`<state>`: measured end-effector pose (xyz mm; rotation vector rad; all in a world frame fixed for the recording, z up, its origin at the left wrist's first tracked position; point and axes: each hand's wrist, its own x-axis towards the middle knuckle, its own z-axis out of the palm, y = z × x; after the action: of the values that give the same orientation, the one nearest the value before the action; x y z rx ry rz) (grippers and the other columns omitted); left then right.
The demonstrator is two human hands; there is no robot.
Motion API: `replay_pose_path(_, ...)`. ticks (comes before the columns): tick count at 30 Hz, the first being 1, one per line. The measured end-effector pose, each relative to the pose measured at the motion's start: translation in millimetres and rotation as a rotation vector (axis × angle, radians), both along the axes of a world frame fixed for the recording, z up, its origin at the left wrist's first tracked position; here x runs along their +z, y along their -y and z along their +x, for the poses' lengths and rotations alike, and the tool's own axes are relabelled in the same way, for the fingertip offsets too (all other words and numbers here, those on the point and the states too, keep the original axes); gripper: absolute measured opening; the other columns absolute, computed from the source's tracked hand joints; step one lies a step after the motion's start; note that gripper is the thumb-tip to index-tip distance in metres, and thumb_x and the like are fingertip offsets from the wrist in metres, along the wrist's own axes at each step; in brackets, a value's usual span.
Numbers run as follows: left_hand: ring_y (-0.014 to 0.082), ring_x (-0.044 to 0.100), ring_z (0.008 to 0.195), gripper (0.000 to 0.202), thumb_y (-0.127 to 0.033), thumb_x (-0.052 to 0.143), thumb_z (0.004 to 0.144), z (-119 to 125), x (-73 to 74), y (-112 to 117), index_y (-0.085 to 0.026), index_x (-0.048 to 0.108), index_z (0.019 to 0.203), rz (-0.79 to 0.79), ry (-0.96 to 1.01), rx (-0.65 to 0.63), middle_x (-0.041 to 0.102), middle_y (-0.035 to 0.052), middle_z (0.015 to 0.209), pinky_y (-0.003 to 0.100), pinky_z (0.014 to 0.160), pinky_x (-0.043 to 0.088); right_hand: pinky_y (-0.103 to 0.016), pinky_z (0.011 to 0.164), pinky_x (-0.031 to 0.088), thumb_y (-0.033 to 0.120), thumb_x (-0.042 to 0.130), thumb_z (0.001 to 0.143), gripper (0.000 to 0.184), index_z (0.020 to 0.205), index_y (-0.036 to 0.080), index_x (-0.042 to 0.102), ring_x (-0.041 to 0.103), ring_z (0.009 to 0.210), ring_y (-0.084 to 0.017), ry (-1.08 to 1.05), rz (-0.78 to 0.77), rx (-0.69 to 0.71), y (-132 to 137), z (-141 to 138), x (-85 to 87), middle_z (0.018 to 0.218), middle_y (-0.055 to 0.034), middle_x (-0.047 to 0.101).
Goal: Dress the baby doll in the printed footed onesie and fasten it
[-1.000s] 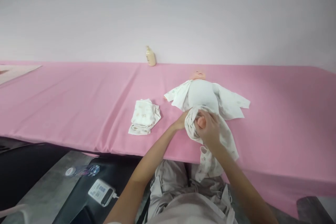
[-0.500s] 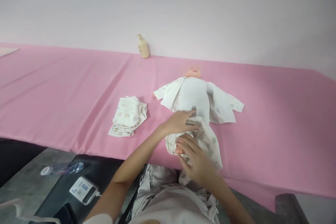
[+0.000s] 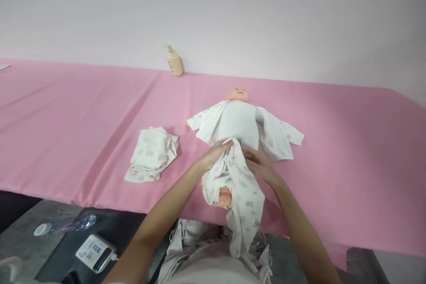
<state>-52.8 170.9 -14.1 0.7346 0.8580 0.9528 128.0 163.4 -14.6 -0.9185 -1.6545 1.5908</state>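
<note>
A: Where are the hands?
B: Both on the pants (image 3: 241,195) at the doll (image 3: 240,122)'s waist. The left hand (image 3: 213,156) grips the waistband at its 9 o'clock side, fingers closed on the cloth. The right hand (image 3: 261,166) pinches it at the 3 o'clock side.
A: And the doll?
B: On its back on the pink table (image 3: 83,115), head at 12 o'clock, shirt (image 3: 276,135) spread open. One foot (image 3: 225,196) pokes from a pant leg at 6 o'clock; the other leg hangs over the table edge.
A: Anything else?
B: A folded cloth (image 3: 150,154) at the doll's 9 o'clock, well apart. A bottle (image 3: 174,61) at 11 o'clock by the wall.
</note>
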Motion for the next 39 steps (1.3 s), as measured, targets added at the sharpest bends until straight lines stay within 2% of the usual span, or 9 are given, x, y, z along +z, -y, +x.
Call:
replay_pose_path(4, 0.0126, 0.060, 0.069, 0.026, -0.040, 0.067, 0.074, -5, 4.8, 1, -0.016, 0.061, 0.083, 0.076, -0.141, -0.088, 0.064, 0.0008, 0.077, 0.023, 0.066, 0.046, -0.027, 0.064, 0.048, 0.035, 0.068, 0.070, 0.032, 0.097, 0.018, 0.062, 0.058, 0.069, -0.015, -0.018, -0.107, -0.069, 0, 3, -3.5, 0.076, -0.0011, 0.064)
replay_pose_path(9, 0.0203, 0.064, 0.082, 0.040, -0.031, 0.080, 0.057, -20, 14.2, 3, -0.016, 0.067, 0.092, 0.214, -0.394, -0.543, 0.068, 0.0043, 0.089, 0.025, 0.067, 0.049, -0.022, 0.056, 0.043, 0.032, 0.060, 0.072, 0.013, 0.079, 0.021, 0.057, 0.052, 0.064, -0.012, -0.089, -0.043, -0.372, -3, -5, -9.0, 0.068, 0.0031, 0.055)
replay_pose_path(11, 0.0205, 0.065, 0.080, 0.042, -0.033, 0.080, 0.058, -19, 10.6, 4, -0.014, 0.066, 0.092, 0.188, -0.338, -0.445, 0.069, 0.0060, 0.088, 0.027, 0.068, 0.051, -0.023, 0.057, 0.044, 0.037, 0.056, 0.077, 0.017, 0.079, 0.020, 0.059, 0.053, 0.066, -0.012, -0.023, -0.013, -0.320, -2, -5, -7.7, 0.070, 0.0014, 0.057)
replay_pose_path(14, 0.0208, 0.066, 0.077, 0.041, -0.041, 0.074, 0.067, -9, 0.7, 6, -0.011, 0.063, 0.093, 0.107, -0.115, -0.134, 0.069, 0.0099, 0.087, 0.031, 0.072, 0.052, -0.025, 0.056, 0.044, 0.047, 0.058, 0.077, 0.031, 0.080, 0.017, 0.063, 0.055, 0.067, -0.015, 0.023, -0.076, -0.013, 0, 2, -5.8, 0.073, -0.0018, 0.062)
replay_pose_path(17, 0.0188, 0.065, 0.069, 0.044, -0.044, 0.071, 0.070, -3, -4.2, 7, -0.012, 0.061, 0.099, 0.067, -0.009, -0.092, 0.068, 0.0092, 0.080, 0.032, 0.069, 0.053, -0.025, 0.054, 0.043, 0.046, 0.072, 0.065, 0.035, 0.079, 0.015, 0.064, 0.057, 0.062, -0.015, 0.003, -0.197, 0.128, 0, 9, -7.6, 0.070, -0.0023, 0.064)
replay_pose_path(24, 0.0052, 0.031, 0.034, 0.035, -0.044, 0.078, 0.060, -22, 2.9, 4, -0.016, 0.063, 0.075, 0.224, -0.324, -0.635, 0.040, -0.0057, 0.042, 0.021, 0.035, 0.026, -0.031, 0.060, 0.049, 0.056, 0.067, 0.065, 0.041, 0.078, 0.017, 0.064, 0.062, 0.066, -0.019, -0.251, -0.430, -0.202, -1, 4, -5.4, 0.072, -0.0049, 0.067)
replay_pose_path(28, 0.0100, 0.046, 0.046, 0.039, -0.049, 0.073, 0.063, -19, 3.8, 8, -0.016, 0.063, 0.081, 0.270, -0.416, -0.515, 0.055, -0.0005, 0.057, 0.023, 0.043, 0.036, -0.029, 0.063, 0.050, 0.049, 0.073, 0.062, 0.038, 0.080, 0.018, 0.063, 0.062, 0.065, -0.016, -0.232, -0.395, -0.302, 2, -2, -5.2, 0.074, -0.0028, 0.068)
replay_pose_path(33, 0.0227, 0.062, 0.088, 0.048, -0.039, 0.075, 0.062, 0, 6.6, 20, -0.016, 0.063, 0.103, 0.370, -0.593, -0.363, 0.068, 0.0056, 0.096, 0.029, 0.072, 0.049, -0.028, 0.060, 0.051, 0.046, 0.076, 0.061, 0.036, 0.079, 0.018, 0.063, 0.061, 0.065, -0.016, -0.186, -0.286, -0.393, 3, -7, -11.3, 0.075, -0.0027, 0.068)
replay_pose_path(39, 0.0177, 0.064, 0.064, 0.028, -0.030, 0.069, 0.071, 4, -8.7, 12, -0.012, 0.064, 0.092, 0.044, -0.064, -0.181, 0.068, 0.0042, 0.071, 0.029, 0.066, 0.051, -0.033, 0.063, 0.053, 0.049, 0.071, 0.065, 0.036, 0.084, 0.020, 0.062, 0.065, 0.074, -0.022, -0.203, -0.325, -0.380, 2, -3, -9.1, 0.081, -0.0056, 0.069)
